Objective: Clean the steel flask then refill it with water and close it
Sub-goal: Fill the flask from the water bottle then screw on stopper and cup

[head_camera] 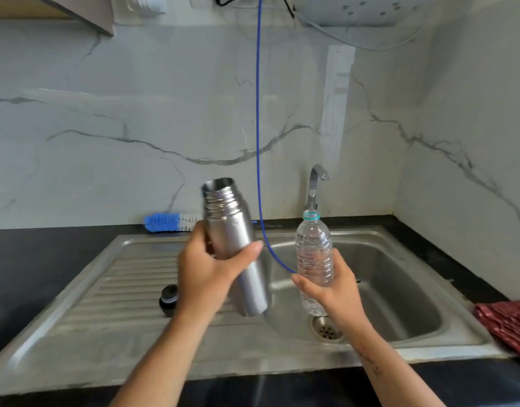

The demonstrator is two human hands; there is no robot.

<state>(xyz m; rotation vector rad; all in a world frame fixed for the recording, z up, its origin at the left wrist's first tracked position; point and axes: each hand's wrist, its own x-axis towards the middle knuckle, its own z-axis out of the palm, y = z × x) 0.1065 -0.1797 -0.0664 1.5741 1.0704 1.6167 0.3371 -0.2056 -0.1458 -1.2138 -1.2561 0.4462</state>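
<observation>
My left hand point(207, 267) grips the steel flask point(234, 239) round its middle, above the sink's left edge. The flask is uncapped, its open mouth tilted up and to the left. My right hand point(330, 284) holds a clear plastic water bottle point(314, 254) upright over the basin; the bottle has no cap and a teal ring at its neck. The flask's dark cap point(168, 298) lies on the ribbed drainboard, left of my left hand. A thin blue tube point(258, 142) hangs from above and curves down between flask and bottle.
The steel sink point(399, 289) has a drain point(326, 330) under my right wrist and a tap point(315, 183) behind the bottle. A blue and white bottle brush point(170, 222) lies at the wall. A red cloth point(508, 324) sits on the black counter at right.
</observation>
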